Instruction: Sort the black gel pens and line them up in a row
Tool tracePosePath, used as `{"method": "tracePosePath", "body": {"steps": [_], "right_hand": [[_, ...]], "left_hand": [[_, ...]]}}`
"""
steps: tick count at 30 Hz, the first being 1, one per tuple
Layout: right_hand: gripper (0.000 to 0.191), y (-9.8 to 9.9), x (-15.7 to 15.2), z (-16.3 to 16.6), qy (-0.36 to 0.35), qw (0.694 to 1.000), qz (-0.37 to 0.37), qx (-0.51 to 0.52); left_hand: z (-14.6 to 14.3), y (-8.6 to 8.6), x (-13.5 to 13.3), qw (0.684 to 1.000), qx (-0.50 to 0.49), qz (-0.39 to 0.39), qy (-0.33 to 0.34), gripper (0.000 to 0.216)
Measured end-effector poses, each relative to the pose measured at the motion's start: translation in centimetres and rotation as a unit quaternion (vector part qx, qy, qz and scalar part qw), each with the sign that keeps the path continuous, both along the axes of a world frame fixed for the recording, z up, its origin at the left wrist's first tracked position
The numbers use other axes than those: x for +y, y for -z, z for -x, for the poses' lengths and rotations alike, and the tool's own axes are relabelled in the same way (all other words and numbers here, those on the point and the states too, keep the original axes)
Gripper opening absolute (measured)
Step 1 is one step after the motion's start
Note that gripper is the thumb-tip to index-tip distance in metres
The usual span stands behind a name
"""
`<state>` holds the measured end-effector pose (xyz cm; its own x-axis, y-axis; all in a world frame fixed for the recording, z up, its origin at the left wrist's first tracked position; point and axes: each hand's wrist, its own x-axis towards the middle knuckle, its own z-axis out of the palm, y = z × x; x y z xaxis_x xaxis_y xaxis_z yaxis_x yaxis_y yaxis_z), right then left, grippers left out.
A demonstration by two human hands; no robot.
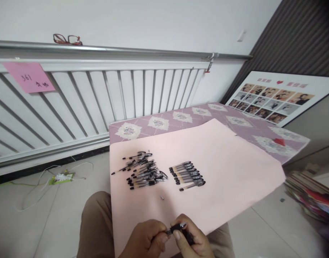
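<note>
My left hand (pixel 145 238) and my right hand (pixel 192 240) meet at the near edge of the pink paper sheet (pixel 234 161), both closed on one black pen (pixel 177 228). The left fingers pinch its tip end, the right fingers wrap its black body. Beyond them on the sheet lies a loose heap of several pens (pixel 142 170), and to its right a neat row of several pens (pixel 188 174). A tiny grey part (pixel 162 197) lies alone between the heap and my hands.
The sheet covers a low table with a purple patterned cloth (pixel 180 118). A white radiator (pixel 86 104) with a pink note (pixel 29 77) stands behind, glasses (pixel 67 39) on top. A photo board (pixel 277 98) leans at right; books (pixel 309 195) and a power strip (pixel 61 177) lie on the floor.
</note>
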<state>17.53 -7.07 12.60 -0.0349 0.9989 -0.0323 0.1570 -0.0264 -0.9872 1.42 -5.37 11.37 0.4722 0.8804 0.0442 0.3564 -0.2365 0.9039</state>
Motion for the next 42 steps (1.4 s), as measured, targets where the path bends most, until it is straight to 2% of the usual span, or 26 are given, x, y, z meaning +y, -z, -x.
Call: {"method": "tracePosePath", "body": {"steps": [4,8,13,18,20,25,27,32,38,42], "right_hand": [[0.025,0.4,-0.1,-0.3,0.007,1.0,0.004,-0.008],[0.034,0.9,0.0,-0.5,0.007,1.0,0.02,0.004],[0.026,0.4,0.6,-1.4,-0.004,0.998,0.058,-0.038],[0.04,0.6,0.9,-2.2,0.066,0.996,0.067,-0.003],[0.042,0.8,1.0,-2.3,0.073,0.996,0.053,0.011],[0.015,0.9,1.7,-2.5,0.017,0.999,-0.007,-0.052],[0.011,0.7,1.9,-2.6,0.006,0.996,-0.042,-0.08],[0.014,0.2,2.0,-2.5,-0.029,0.991,-0.067,-0.11],[0.017,0.1,1.8,-1.8,-0.093,0.979,-0.089,-0.16],[0.019,0.4,1.8,-2.0,-0.091,0.974,-0.117,-0.173]], "left_hand": [[0.0,-0.1,0.2,0.999,-0.012,-0.024,-0.017,0.024],[0.6,0.2,0.6,0.999,0.001,-0.014,-0.049,0.017],[1.8,0.9,0.8,0.997,0.048,-0.028,-0.062,0.02],[2.4,1.8,0.7,0.992,0.083,-0.053,-0.077,0.022],[2.6,2.0,0.8,0.989,0.102,-0.073,-0.082,0.021],[2.9,1.9,1.0,0.98,0.15,-0.106,-0.08,0.02],[3.0,2.0,1.2,0.977,0.164,-0.112,-0.073,0.02],[3.1,2.3,1.5,0.971,0.194,-0.127,-0.057,0.02],[2.5,1.4,1.2,0.965,0.215,-0.145,-0.046,0.02],[2.5,1.3,1.1,0.964,0.213,-0.148,-0.054,0.02]]}}
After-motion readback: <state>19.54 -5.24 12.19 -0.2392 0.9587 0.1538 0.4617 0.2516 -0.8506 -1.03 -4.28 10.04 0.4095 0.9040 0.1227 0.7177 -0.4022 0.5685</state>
